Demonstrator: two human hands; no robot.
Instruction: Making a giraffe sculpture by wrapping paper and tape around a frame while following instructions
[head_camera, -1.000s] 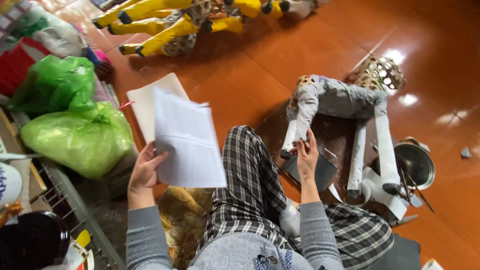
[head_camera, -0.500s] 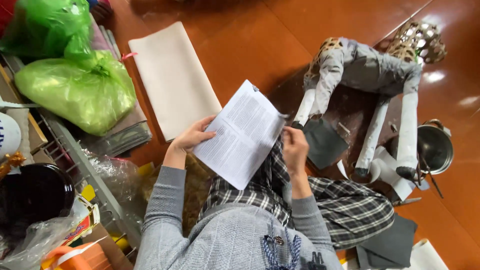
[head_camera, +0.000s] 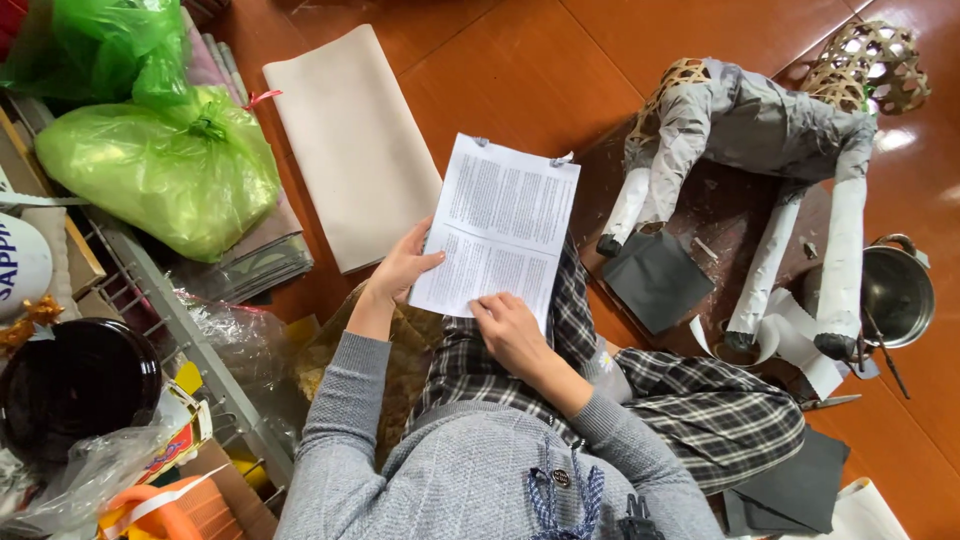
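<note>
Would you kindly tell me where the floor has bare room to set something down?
Bare orange-brown floor lies between the beige paper sheet and the grey paper-covered animal figure. The left side is crowded by green plastic bags.

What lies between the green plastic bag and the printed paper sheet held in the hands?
In the head view, a beige rolled sheet lies on the floor between the green bag and the printed paper.

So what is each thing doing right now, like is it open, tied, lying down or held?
Printed paper sheet: unfolded, creased across the middle, held over the lap.
Left hand: gripping the sheet's left edge.
Right hand: resting on the sheet's lower edge.
Green plastic bag: full, knotted shut.
Paper-covered animal figure: lying on its side.
Metal pot: uncovered.
</note>
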